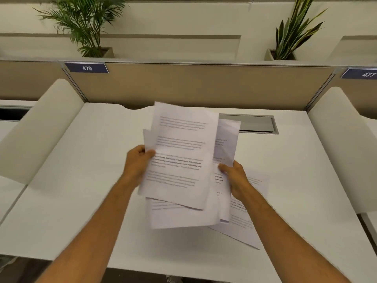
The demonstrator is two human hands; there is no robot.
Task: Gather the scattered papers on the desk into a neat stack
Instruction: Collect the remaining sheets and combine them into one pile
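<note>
Several printed white papers (179, 158) are held up above the white desk (81, 180), fanned out and not aligned. My left hand (137, 162) grips their left edge, thumb on the top sheet. My right hand (234, 178) pinches the right side of the sheets behind. One more printed sheet (242, 225) lies flat on the desk under my right forearm, turned at an angle. The lower sheets in my hands are partly hidden by the top one.
A grey cable tray flap (257, 123) is set into the desk at the back right. A beige partition (204, 84) with label 476 (86, 68) closes the back. Curved white side dividers (40, 127) stand left and right (342, 144). Potted plants (89, 27) sit behind.
</note>
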